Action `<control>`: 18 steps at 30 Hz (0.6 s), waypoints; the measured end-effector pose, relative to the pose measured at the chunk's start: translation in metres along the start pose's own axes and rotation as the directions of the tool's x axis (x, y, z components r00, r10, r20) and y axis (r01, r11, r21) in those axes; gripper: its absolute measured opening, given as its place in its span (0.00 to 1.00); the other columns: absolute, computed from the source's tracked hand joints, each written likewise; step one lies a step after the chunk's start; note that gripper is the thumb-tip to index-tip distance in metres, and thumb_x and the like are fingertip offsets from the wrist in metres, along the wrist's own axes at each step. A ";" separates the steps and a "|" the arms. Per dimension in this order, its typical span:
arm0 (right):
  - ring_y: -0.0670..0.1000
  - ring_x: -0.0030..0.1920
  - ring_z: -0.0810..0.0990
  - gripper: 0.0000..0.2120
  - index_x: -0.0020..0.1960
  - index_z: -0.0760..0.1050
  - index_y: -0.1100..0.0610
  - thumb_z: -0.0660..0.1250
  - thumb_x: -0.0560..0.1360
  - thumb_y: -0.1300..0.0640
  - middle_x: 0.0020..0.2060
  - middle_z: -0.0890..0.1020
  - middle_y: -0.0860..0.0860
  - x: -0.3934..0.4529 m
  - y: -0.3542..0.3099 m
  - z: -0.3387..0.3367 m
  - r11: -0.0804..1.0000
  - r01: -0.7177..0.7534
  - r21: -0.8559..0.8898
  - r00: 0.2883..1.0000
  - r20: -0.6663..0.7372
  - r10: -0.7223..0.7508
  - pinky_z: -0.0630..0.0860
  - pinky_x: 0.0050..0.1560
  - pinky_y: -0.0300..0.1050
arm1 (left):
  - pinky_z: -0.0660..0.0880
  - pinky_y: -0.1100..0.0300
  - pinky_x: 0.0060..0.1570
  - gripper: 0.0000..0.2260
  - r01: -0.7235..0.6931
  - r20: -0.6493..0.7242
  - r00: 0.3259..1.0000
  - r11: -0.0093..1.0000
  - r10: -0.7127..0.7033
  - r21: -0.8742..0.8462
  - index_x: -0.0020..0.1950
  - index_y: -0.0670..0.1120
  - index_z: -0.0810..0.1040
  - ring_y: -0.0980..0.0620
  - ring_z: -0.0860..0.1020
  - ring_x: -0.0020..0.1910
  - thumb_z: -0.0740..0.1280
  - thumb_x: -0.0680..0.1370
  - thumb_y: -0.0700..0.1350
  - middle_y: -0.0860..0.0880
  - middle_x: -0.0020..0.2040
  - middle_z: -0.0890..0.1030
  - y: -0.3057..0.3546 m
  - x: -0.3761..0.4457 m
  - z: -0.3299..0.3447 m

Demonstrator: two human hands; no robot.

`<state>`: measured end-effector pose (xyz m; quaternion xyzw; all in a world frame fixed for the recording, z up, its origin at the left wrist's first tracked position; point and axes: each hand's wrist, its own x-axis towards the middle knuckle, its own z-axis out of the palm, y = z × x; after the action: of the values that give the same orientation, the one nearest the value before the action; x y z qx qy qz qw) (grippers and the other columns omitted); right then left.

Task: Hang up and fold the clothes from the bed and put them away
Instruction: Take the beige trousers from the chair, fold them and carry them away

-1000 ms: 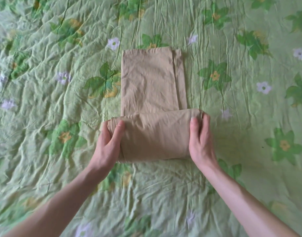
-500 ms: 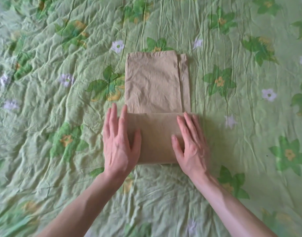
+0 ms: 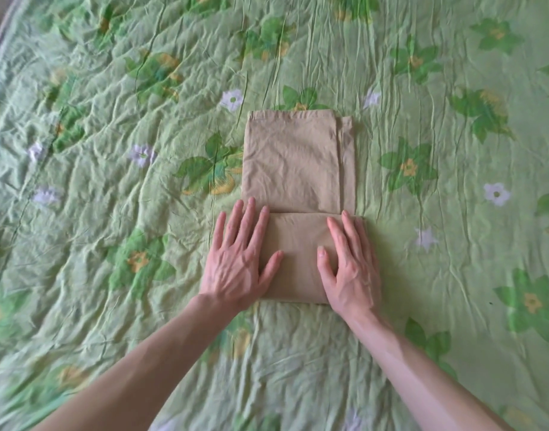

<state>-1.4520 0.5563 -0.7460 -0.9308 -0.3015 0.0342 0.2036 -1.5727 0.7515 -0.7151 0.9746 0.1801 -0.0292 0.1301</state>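
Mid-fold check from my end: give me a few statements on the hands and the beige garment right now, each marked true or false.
1. Both hands lie flat, fingers straight, on the folded-over near part of the beige garment. True: the left hand and the right hand press it down.
2. The right hand pinches a corner of the cloth and lifts it. False: it lies flat; nothing is lifted.
3. The garment lies on a green floral bedspread. True.
4. The garment is fully unfolded. False: its near end is folded over onto the rest.
5. A hanger lies beside the garment. False: none is in view.
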 end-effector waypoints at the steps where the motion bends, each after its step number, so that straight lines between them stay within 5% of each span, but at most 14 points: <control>1: 0.54 0.83 0.58 0.27 0.82 0.65 0.51 0.57 0.84 0.44 0.83 0.60 0.49 0.000 0.000 -0.002 1.000 0.000 0.000 1.000 0.015 0.000 0.64 0.78 0.58 | 0.51 0.39 0.83 0.39 -0.050 -0.015 0.999 0.999 0.050 0.008 0.86 0.42 0.56 0.42 0.52 0.86 0.52 0.84 0.68 0.40 0.86 0.55 0.001 -0.005 -0.002; 5: 0.54 0.83 0.56 0.29 0.83 0.63 0.51 0.53 0.85 0.42 0.84 0.58 0.49 0.001 -0.001 -0.007 1.000 0.002 -0.002 0.998 0.070 -0.001 0.62 0.80 0.57 | 0.58 0.38 0.81 0.51 -0.239 0.051 0.970 0.970 0.236 0.051 0.85 0.42 0.57 0.37 0.56 0.84 0.70 0.72 0.69 0.36 0.84 0.60 -0.002 -0.034 0.001; 9: 0.54 0.85 0.49 0.34 0.85 0.55 0.52 0.52 0.84 0.36 0.85 0.52 0.50 -0.002 0.006 -0.011 0.996 0.087 0.023 0.990 0.112 -0.089 0.57 0.82 0.59 | 0.63 0.35 0.79 0.53 -0.209 0.121 0.973 0.973 0.197 0.101 0.84 0.38 0.61 0.32 0.59 0.82 0.80 0.66 0.56 0.32 0.82 0.62 0.004 -0.034 0.001; 15: 0.61 0.84 0.49 0.49 0.84 0.58 0.54 0.64 0.74 0.26 0.85 0.54 0.54 -0.017 0.024 -0.030 0.935 0.354 -0.020 0.916 0.209 -0.343 0.58 0.80 0.68 | 0.69 0.35 0.74 0.39 -0.123 0.095 0.988 0.992 0.122 0.009 0.81 0.39 0.67 0.31 0.65 0.80 0.72 0.72 0.50 0.33 0.80 0.67 0.018 -0.035 -0.010; 18: 0.56 0.84 0.50 0.53 0.85 0.55 0.49 0.75 0.68 0.34 0.85 0.52 0.48 -0.018 0.035 -0.054 0.928 0.372 -0.002 0.869 0.354 -0.347 0.67 0.76 0.64 | 0.69 0.37 0.75 0.36 -0.119 0.160 0.980 0.993 0.118 0.001 0.83 0.42 0.64 0.32 0.64 0.80 0.65 0.76 0.52 0.34 0.81 0.66 0.025 -0.041 -0.026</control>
<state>-1.4376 0.5011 -0.7117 -0.8441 -0.5015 0.1489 0.1173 -1.6018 0.7214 -0.6798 0.9788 0.1105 -0.1005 0.1404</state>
